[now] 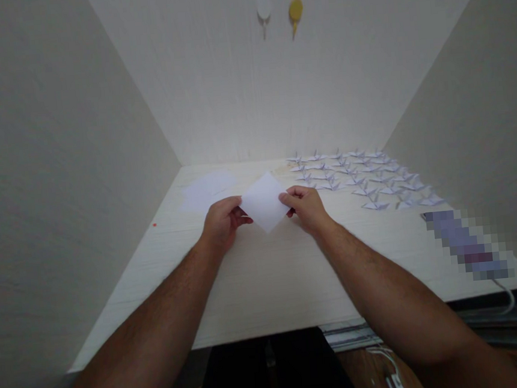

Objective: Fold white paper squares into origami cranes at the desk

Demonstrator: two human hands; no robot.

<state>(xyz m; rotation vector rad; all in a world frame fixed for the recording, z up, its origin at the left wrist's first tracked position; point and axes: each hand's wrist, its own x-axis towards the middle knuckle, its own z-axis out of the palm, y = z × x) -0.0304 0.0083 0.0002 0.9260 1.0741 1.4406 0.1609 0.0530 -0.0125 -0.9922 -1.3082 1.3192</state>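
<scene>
A square white sheet of paper [265, 202] is held up over the table, turned so its corners point up, down and to the sides. My left hand [224, 221] pinches its left corner, thumb on top and fingers beneath. At the opposite corner, my right hand [305, 207] grips the sheet the same way. Paper cranes [365, 175] stand in rows on the table to the right of my right hand. Beyond my left hand lies a spread of loose white paper [208, 189].
The pale table [254, 303] is enclosed by walls on three sides. A pixelated flat object [466, 245] with a white cable [512, 298] lies at the right. A white hook [263, 9] and a yellow hook [295, 11] are on the back wall. A red speck [154, 225] sits at left.
</scene>
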